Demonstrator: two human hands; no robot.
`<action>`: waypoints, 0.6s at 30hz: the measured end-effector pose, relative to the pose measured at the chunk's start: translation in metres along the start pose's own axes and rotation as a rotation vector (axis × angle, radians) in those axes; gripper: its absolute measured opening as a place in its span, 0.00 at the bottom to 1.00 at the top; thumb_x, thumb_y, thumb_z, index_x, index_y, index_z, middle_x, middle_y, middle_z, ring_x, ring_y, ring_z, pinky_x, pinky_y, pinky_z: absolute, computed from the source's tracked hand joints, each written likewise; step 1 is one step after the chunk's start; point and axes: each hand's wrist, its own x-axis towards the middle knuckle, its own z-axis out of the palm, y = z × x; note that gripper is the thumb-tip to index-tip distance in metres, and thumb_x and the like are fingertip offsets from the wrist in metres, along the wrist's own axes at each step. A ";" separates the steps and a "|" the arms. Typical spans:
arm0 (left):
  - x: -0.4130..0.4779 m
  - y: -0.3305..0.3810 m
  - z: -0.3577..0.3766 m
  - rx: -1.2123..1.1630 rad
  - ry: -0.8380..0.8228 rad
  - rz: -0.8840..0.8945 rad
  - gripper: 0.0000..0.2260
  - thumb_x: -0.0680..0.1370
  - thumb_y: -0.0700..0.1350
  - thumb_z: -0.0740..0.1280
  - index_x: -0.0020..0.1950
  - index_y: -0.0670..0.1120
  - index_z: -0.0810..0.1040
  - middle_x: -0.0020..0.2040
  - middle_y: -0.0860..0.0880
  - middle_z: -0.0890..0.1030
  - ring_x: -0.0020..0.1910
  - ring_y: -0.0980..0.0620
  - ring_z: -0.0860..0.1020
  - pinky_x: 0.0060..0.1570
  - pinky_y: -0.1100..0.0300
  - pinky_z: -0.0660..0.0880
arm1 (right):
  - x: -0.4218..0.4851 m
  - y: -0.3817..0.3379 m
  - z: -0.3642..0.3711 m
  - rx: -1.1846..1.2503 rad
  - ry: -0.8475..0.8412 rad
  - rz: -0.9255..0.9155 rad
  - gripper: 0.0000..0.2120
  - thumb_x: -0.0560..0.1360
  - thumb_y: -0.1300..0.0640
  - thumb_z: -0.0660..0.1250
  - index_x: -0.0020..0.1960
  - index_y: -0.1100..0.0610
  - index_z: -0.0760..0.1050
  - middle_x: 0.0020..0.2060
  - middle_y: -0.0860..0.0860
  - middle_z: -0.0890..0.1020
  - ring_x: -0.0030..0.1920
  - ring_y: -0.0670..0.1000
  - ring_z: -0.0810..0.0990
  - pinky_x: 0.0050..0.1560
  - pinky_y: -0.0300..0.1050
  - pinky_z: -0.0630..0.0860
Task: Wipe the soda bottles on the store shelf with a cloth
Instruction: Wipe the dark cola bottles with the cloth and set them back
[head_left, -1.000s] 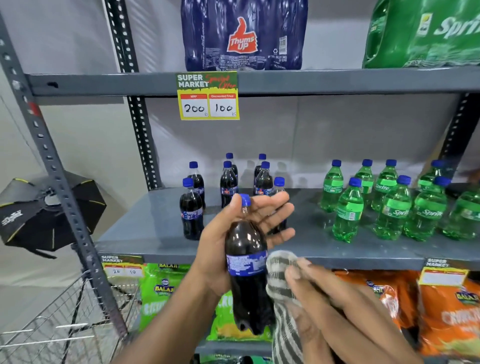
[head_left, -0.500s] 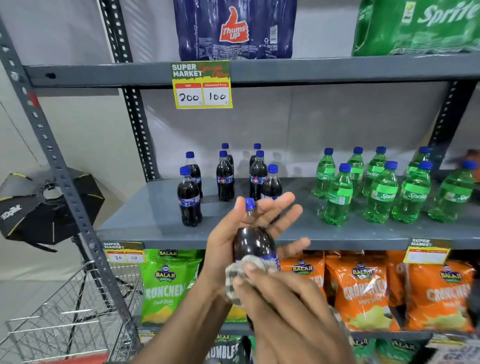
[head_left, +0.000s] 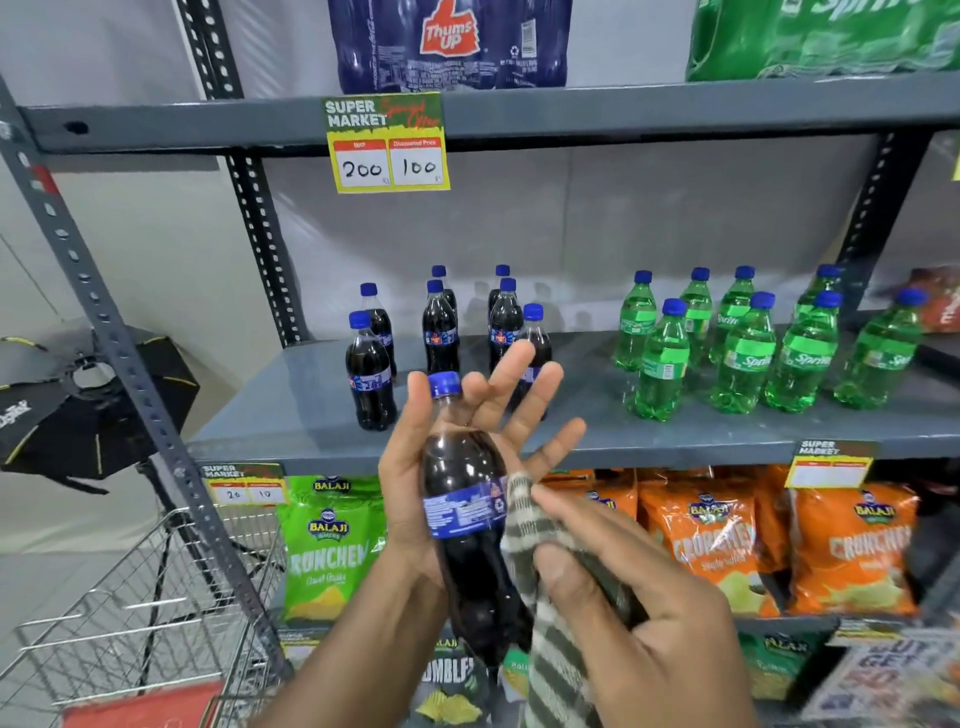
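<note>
My left hand (head_left: 415, 467) holds a dark cola bottle (head_left: 465, 519) with a blue cap, tilted slightly, in front of the grey middle shelf (head_left: 311, 415). The fingers are spread behind the bottle's neck. My right hand (head_left: 639, 613) grips a striped grey-and-white cloth (head_left: 545, 597) and presses it against the bottle's right side, just below the label. Several more cola bottles (head_left: 370, 374) stand on the shelf behind. To the right of them stands a group of green Sprite bottles (head_left: 748, 358).
Bagged cola multipack (head_left: 452, 41) and Sprite multipack (head_left: 821, 36) sit on the top shelf. Green and orange snack bags (head_left: 711, 540) fill the shelf below. A wire shopping cart (head_left: 130, 613) stands at lower left beside the perforated upright post (head_left: 130, 364). A black softbox (head_left: 78, 415) is at left.
The cloth and my right hand have slid from the bottle's front label area to its right side and lower. The view has tilted down slightly.
</note>
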 end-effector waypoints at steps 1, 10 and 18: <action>0.000 -0.001 -0.007 -0.173 -0.095 -0.030 0.20 0.79 0.60 0.64 0.51 0.45 0.84 0.65 0.44 0.82 0.71 0.43 0.73 0.73 0.33 0.57 | -0.006 0.000 0.002 0.008 0.015 0.024 0.16 0.72 0.49 0.72 0.57 0.32 0.81 0.56 0.27 0.80 0.60 0.28 0.76 0.54 0.17 0.66; -0.009 -0.011 -0.002 -0.250 -0.179 -0.040 0.21 0.80 0.57 0.64 0.52 0.40 0.83 0.66 0.41 0.81 0.73 0.42 0.71 0.72 0.34 0.57 | 0.019 -0.009 0.003 0.055 -0.009 0.040 0.17 0.76 0.57 0.71 0.57 0.36 0.81 0.53 0.21 0.78 0.59 0.23 0.72 0.54 0.16 0.65; 0.006 0.009 -0.003 -0.223 -0.228 -0.056 0.20 0.79 0.56 0.67 0.50 0.39 0.84 0.64 0.38 0.81 0.71 0.41 0.73 0.73 0.35 0.61 | -0.012 0.002 0.015 -0.136 0.125 -0.086 0.18 0.72 0.57 0.72 0.58 0.41 0.83 0.58 0.31 0.82 0.59 0.32 0.78 0.56 0.20 0.69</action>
